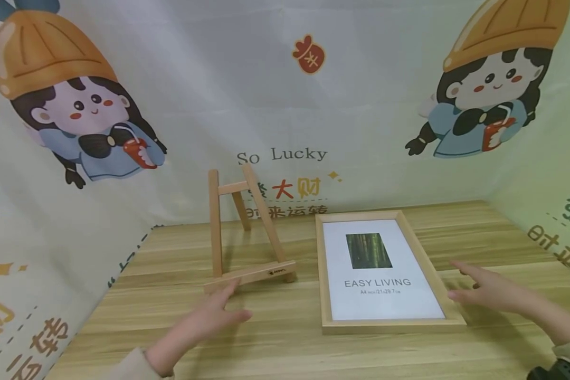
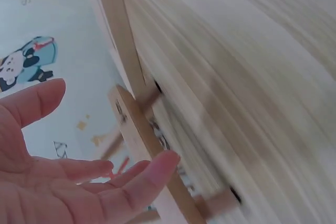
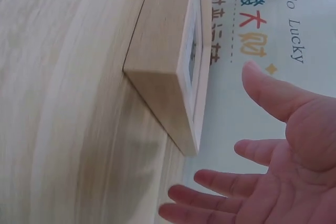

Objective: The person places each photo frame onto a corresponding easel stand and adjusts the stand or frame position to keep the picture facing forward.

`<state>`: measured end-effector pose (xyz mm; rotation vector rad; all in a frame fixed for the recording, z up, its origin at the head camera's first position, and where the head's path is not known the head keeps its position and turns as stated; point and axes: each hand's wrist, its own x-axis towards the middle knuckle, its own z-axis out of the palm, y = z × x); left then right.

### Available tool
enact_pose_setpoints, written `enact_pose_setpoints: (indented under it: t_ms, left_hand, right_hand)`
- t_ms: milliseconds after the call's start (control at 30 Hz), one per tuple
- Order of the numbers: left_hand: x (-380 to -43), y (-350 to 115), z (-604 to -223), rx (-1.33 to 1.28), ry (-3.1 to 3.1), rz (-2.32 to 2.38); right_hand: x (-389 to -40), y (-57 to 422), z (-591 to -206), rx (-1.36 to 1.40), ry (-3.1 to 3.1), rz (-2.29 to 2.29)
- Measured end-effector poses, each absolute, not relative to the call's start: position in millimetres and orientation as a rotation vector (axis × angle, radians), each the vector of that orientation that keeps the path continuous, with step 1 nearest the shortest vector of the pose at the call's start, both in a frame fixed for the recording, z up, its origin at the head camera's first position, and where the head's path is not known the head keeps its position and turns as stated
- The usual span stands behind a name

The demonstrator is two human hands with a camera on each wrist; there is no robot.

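Observation:
A small wooden easel (image 1: 253, 273) stands upright on the left half of the table, its front ledge facing me. My left hand (image 1: 208, 319) is just in front of that ledge, fingers spread, holding nothing; in the left wrist view its fingertips overlap the easel ledge (image 2: 144, 140). To the right of the easel a wooden picture frame (image 1: 320, 274) lies flat, face up, with a forest picture and "EASY LIVING" on its white sheet. Beside the frame's right edge hovers my right hand (image 1: 499, 293), fingers extended and apart, also with nothing in it.
The wood-grain table (image 1: 275, 353) is bordered at the back and sides by a printed cloth (image 1: 361, 121) with cartoon figures and lettering. The easel's rear leg (image 1: 241, 211) reaches back close to the cloth. A dark device (image 1: 553, 370) sits at my right sleeve.

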<state>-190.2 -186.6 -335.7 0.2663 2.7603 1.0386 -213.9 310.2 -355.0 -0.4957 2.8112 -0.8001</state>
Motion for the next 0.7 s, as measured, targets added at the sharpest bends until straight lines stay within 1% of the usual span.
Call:
enact_pose_setpoints:
  t_ms: [200,400,700]
  left_hand:
    - [-197.3,-161.5,-338.8,0.151,2.578,1.205]
    - [-207.1,-142.1,-342.1,0.153,2.375,1.369]
    - [-220.6,-113.1,-347.2,0.143,2.294,1.41]
  right_hand:
    - [-214.9,304.7,-355.3,-0.346,2.632,-1.024]
    - [-218.6,301.4,-356.7,-0.264,2.533,-1.14]
    - [-222.7,296.7,-362.2,-0.15,2.448,-1.245]
